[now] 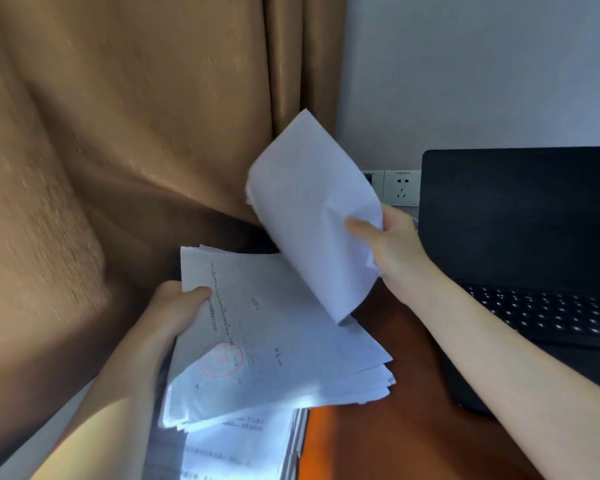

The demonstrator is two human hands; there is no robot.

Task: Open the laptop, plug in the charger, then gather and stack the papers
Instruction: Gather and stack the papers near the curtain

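My left hand (179,308) grips the left edge of a fanned stack of printed papers (278,348); the top sheet bears a red round stamp. My right hand (392,251) pinches a small bundle of blank-sided sheets (312,209), lifted and tilted above the stack's right part. More printed papers (236,445) lie on the wooden table (378,427) below the stack. The black laptop (520,216) stands open at the right, its screen dark and its keyboard showing. No charger or cable is visible.
A brown curtain (118,150) hangs at the left and behind the papers. A white wall socket panel (400,187) sits on the grey wall just left of the laptop screen.
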